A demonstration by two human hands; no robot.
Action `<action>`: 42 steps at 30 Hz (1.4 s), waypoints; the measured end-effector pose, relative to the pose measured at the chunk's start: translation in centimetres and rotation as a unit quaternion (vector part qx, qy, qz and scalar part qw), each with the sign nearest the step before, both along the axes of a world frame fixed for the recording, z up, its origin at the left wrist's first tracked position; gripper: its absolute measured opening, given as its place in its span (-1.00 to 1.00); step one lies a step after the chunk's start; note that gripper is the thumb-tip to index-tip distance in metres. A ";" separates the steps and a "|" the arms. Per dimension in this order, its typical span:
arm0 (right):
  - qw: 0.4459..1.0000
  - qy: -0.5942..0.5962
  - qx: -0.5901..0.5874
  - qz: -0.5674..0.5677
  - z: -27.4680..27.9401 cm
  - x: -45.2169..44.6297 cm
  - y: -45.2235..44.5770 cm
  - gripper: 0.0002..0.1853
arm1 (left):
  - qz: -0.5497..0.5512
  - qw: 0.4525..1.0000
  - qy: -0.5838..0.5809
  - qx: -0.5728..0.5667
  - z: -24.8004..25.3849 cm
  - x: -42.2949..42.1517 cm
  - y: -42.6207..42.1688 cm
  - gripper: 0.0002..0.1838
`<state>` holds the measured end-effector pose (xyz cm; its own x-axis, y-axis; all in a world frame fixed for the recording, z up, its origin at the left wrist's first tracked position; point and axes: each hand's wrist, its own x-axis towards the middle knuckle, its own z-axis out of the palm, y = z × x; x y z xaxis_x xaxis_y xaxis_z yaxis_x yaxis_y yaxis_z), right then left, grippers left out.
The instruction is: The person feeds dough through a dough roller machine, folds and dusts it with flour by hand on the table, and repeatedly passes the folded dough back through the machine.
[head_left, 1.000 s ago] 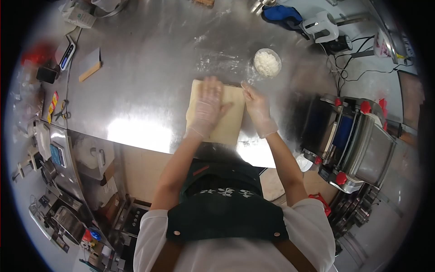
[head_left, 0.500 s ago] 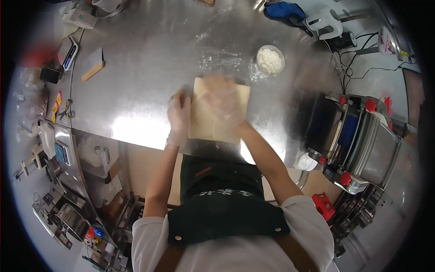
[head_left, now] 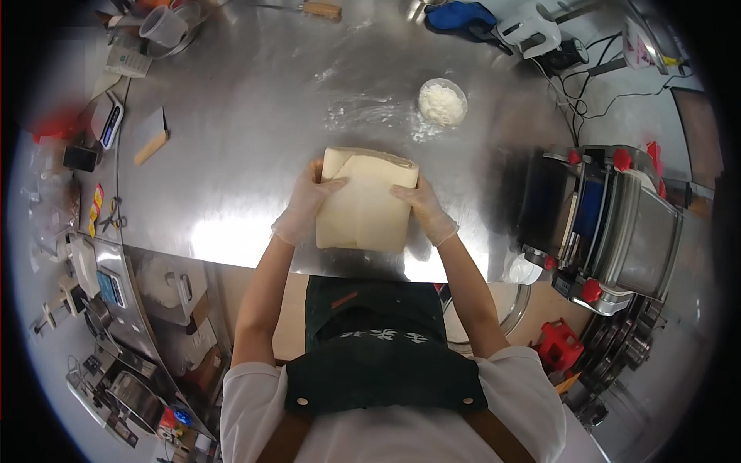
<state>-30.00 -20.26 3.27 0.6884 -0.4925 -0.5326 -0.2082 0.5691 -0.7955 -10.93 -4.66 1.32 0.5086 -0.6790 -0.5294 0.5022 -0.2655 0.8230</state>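
Note:
A thick, folded block of pale dough [head_left: 363,208] is between my hands near the front edge of the steel table. Layers show along its far edge, and a corner flap lies across its top left. My left hand [head_left: 305,202], in a clear glove, grips the left side with the thumb on top. On the right side my gloved right hand [head_left: 426,208] grips it the same way. The fingers of both hands are partly hidden beneath the dough. Whether its underside touches the table I cannot tell.
Beyond the dough, a small bowl of flour [head_left: 442,103] stands on the flour-dusted steel table [head_left: 231,116]. A scraper with a wooden handle [head_left: 151,147] and scissors [head_left: 113,214] lie at the left. A machine with red knobs [head_left: 610,224] stands at the right; a hand mixer [head_left: 531,31] is behind.
My right hand has moved off the top of the dough to its right side. Both hands now grip the dough, which is tilted so its layered far edge shows.

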 end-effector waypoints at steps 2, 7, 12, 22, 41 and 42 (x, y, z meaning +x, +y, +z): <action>1.000 -0.025 0.004 -0.009 0.5 -0.8 0.8 -0.38 | -0.016 0.997 0.070 -0.008 1.0 0.2 0.3 -0.47; 0.995 0.019 -0.093 0.037 4.8 -4.1 0.0 -0.32 | -0.200 0.980 -0.020 0.006 5.9 1.4 -1.2 -0.38; 0.961 -0.048 -0.262 0.075 11.8 -3.1 -3.0 -0.40 | -0.254 0.926 -0.217 -0.176 12.0 1.9 -4.4 -0.41; 0.615 0.001 -0.697 0.370 -3.2 -10.8 -0.6 -0.32 | -0.492 0.532 -0.682 -0.101 -1.3 -2.4 1.7 -0.35; 0.723 0.155 -0.672 0.041 -0.1 2.4 -11.4 -0.63 | -0.131 0.805 -0.578 0.002 -0.1 -8.8 -2.8 -0.32; 0.716 0.146 -0.678 0.079 -0.3 4.0 -13.7 -0.66 | -0.078 0.811 -0.579 -0.001 -0.2 -8.6 -2.5 -0.34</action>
